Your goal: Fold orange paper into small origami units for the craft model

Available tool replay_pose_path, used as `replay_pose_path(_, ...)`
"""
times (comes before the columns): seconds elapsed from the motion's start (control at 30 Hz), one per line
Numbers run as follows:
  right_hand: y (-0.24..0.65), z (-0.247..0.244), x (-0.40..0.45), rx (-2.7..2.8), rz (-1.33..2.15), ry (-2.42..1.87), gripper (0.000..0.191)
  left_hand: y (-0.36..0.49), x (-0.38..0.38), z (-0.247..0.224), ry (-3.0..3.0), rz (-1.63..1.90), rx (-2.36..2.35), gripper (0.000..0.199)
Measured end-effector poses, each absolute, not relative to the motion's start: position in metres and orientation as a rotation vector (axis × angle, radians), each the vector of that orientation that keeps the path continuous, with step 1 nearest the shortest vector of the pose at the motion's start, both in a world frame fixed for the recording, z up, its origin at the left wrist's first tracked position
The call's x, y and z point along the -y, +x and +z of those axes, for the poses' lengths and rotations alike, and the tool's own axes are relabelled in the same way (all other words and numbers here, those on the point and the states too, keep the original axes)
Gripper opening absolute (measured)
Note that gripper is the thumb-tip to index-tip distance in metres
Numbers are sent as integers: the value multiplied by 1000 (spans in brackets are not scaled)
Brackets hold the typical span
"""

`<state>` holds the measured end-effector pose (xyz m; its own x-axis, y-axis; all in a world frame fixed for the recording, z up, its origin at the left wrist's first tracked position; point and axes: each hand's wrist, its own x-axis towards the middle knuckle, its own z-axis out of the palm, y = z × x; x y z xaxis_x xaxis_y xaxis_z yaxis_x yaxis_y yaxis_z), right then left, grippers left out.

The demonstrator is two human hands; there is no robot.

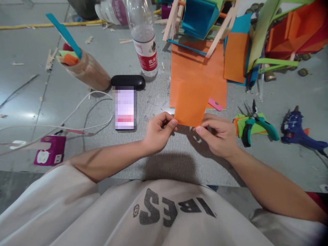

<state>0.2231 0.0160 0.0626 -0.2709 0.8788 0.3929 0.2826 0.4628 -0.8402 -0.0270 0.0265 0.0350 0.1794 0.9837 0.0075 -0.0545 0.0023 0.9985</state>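
Between my two hands a small rectangle of orange paper (192, 104) is held up off the table. My left hand (160, 131) pinches its lower left corner between thumb and finger. At the lower right corner my right hand (217, 135) grips it the same way. Behind it lies a larger orange sheet (198, 68), partly covered by the held piece. A pink strip (215, 104) rests on that sheet. Right of my right hand, pliers with teal handles (256, 124) lie on green and orange paper pieces (241, 123).
A phone (125, 109) with a black case (128, 82) lies left, near a plastic bottle (145, 44) and a cup of coloured strips (87, 70). Stick-and-paper models (200, 18) stand at the back. A blue glue gun (297, 130) lies right; a purple power block (51, 150) and cables sit left.
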Motion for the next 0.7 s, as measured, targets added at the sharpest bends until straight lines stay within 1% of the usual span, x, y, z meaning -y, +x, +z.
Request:
replay_pose_path(0.17,221,65,-17,1899,752,-948,31,-29,-25,35,1294,1094,-1040,71)
replay_pose_path(0.27,220,66,-17,1933,726,-976,34,-30,-24,35,1327,1071,-1022,70)
replay_pose_path(0.37,219,63,-16,1879,664,-1036,42,-29,-23,35,1364,1037,-998,61)
replay_pose_path(0.47,220,57,-15,1776,633,-1104,46,-28,-22,37,1424,1012,-1019,45)
replay_pose_path(0.5,220,55,-15,1736,650,-1133,45,-27,-22,38,1455,1006,-1033,39)
replay_pose_path(0.57,220,49,-16,1633,720,-1173,36,-27,-21,40,1522,987,-1047,30)
replay_pose_path(0.63,219,44,-17,1523,802,-1155,26,-26,-21,41,1578,965,-1047,27)
replay_pose_path(0.7,218,40,-19,1445,865,-1105,24,-26,-20,41,1615,951,-1040,25)
